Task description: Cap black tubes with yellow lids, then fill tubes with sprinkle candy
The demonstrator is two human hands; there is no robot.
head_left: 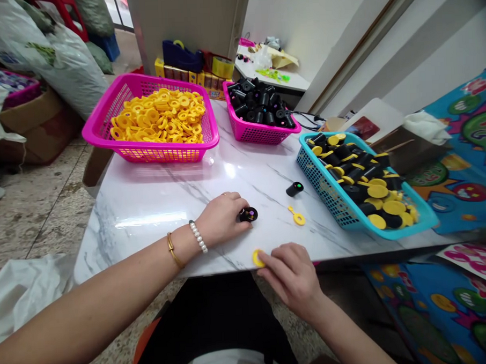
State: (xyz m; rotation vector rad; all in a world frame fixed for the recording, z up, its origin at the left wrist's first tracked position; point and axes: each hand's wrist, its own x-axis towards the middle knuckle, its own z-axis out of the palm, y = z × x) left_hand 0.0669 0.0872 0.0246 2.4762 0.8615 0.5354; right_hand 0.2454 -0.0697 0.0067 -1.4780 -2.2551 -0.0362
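Observation:
My left hand (224,217) is closed around a small black cylinder (250,214), whose end with a purple spot faces right. Near the table's front edge, my right hand (291,271) pinches a round yellow plastic piece (257,258) between thumb and fingers. A second black cylinder (295,189) with a green spot on its end lies on its side further back. Just in front of it rests a yellow ring piece (298,218) with a short tab. The two hands are apart.
On the white marbled table (147,207) stand a pink basket (157,153) of yellow ring pieces, a smaller pink basket (261,135) of black cylinders, and a blue basket (328,194) of black cylinders with yellow pieces. A tape dispenser (182,58) sits on boxes behind.

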